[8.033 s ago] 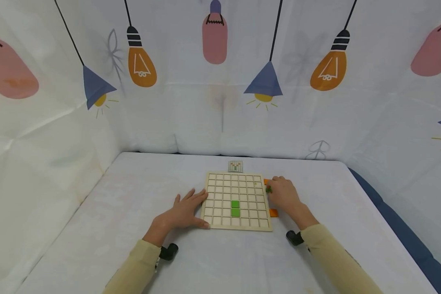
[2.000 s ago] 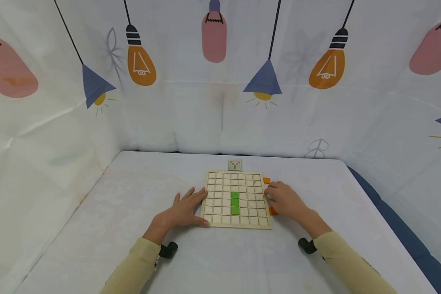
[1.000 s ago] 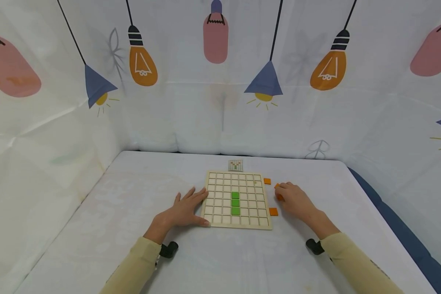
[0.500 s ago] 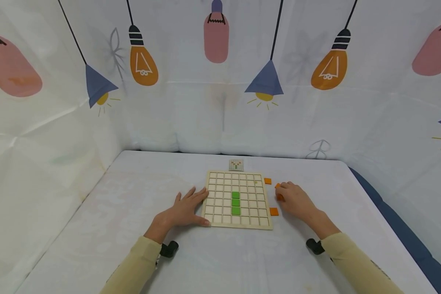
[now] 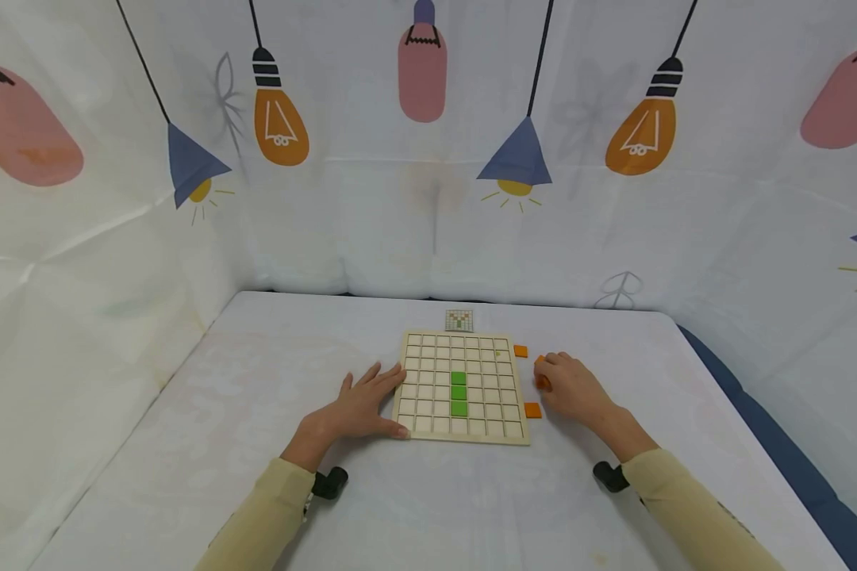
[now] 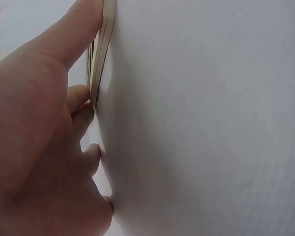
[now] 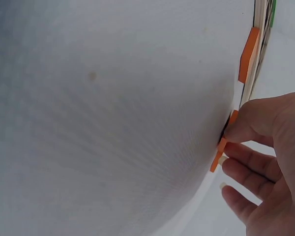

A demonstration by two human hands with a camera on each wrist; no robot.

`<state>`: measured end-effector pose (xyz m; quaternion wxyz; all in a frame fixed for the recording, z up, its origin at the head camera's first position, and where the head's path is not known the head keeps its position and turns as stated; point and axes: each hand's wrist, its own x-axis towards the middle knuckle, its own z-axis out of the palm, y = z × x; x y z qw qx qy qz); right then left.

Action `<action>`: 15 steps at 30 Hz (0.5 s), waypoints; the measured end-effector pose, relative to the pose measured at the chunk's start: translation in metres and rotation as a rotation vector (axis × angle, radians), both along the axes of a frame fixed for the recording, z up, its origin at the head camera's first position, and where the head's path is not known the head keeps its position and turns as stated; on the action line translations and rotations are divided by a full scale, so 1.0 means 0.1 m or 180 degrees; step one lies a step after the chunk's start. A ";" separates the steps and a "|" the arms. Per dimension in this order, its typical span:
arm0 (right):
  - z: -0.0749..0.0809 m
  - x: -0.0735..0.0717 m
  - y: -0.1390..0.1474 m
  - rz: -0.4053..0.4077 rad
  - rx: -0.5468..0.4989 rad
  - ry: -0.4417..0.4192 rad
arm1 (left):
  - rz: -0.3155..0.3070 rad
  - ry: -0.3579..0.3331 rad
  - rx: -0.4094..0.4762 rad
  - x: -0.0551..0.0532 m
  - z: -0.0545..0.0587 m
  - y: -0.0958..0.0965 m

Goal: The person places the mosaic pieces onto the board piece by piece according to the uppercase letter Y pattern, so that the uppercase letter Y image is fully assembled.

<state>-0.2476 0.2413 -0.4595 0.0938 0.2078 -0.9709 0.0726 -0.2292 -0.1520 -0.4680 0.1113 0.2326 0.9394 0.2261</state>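
Observation:
A square wooden grid board (image 5: 420, 436) lies on the table, with a column of green tiles (image 5: 459, 392) in its cells. My left hand (image 5: 359, 408) rests at its left edge, fingers spread; in the left wrist view the thumb lies along the board's side (image 6: 107, 39). Right of the board, my right hand (image 5: 571, 386) is bent over orange tiles. Its thumb (image 7: 250, 120) and fingers pinch an orange tile (image 7: 234, 117) close to the tabletop, and another orange tile (image 7: 216, 160) shows by the fingertips. In the head view the hand partly hides both.
Two loose orange tiles lie near the board's right edge, a far tile (image 5: 520, 350) and a near tile (image 5: 532, 410). A small card with a coloured grid pattern (image 5: 459, 320) is behind the board. White printed cloth (image 5: 364, 222) hangs around the table (image 5: 436, 507).
A third green tile has joined the column since the oldest frame. My right hand has moved right, from the board's edge to the orange tiles, and has barely stirred lately. The left hand stays put.

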 end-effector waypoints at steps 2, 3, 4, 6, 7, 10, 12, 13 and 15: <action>0.01 0.00 -0.01 -0.0002 -0.0014 -0.0009 | -0.0007 -0.0008 -0.0009 0.00 0.00 -0.01; 0.01 0.00 -0.02 -0.0008 -0.0019 -0.0016 | -0.0013 -0.0007 -0.0001 0.00 0.01 -0.01; 0.01 0.00 -0.02 -0.0012 -0.0024 -0.0020 | -0.0015 -0.0019 -0.0002 0.00 0.01 -0.01; 0.00 0.00 -0.03 -0.0017 -0.0050 -0.0029 | -0.0015 -0.0028 0.0022 0.01 0.01 -0.02; 0.00 0.00 -0.04 -0.0015 -0.0072 -0.0033 | -0.0006 -0.0036 0.0014 0.02 0.01 -0.02; -0.01 -0.01 -0.06 0.0000 -0.0122 -0.0024 | 0.0018 -0.0051 0.0000 0.02 0.02 -0.02; -0.01 -0.03 -0.08 0.0012 -0.0136 0.0000 | 0.0031 -0.0055 -0.0012 0.02 0.01 -0.03; 0.00 -0.03 -0.09 0.0014 -0.0139 0.0007 | 0.0035 -0.0061 -0.0010 0.02 0.01 -0.02; 0.00 -0.05 -0.11 0.0010 -0.0136 0.0008 | 0.0037 -0.0066 0.0021 0.01 0.00 -0.02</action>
